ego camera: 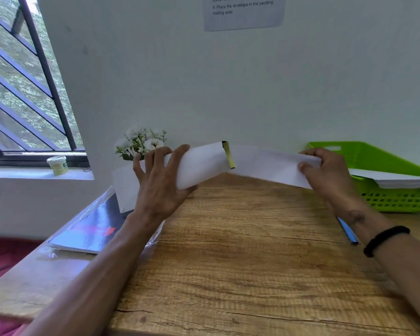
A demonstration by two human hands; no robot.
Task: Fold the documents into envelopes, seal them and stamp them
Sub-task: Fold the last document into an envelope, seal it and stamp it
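holding a long white paper envelope point(201, 166) up off the wooden counter point(240, 251), i have my left hand point(160, 180) wrapped round its closed end, fingers curled over the top and thumb underneath. its open mouth points right, where a yellow-green strip point(229, 155) runs along the flap edge, probably the adhesive backing. my right hand point(325, 173) pinches the far end of a folded white document point(272, 166), thumb pressing on the near face and fingers curled behind, and the document's other end meets the envelope's mouth; i cannot tell how far inside it sits, if at all. both pieces hang in the air above the back of the counter, near the wall. judging by this, the folding of this sheet is done and i am at the inserting step; sealing and stamping are left, and i see no stamp anywhere. a bright green plastic basket point(398, 202) at my right holds a stack of white sheets point(398, 180), so i reckon more documents wait. a blue pen point(347, 231) lies on the counter beside my right wrist. at my left lies a dark glossy booklet in a clear plastic sleeve point(90, 229), with loose white paper point(126, 187) just behind it, perhaps more envelopes, and a small bunch of white flowers point(141, 141) stands by the wall.
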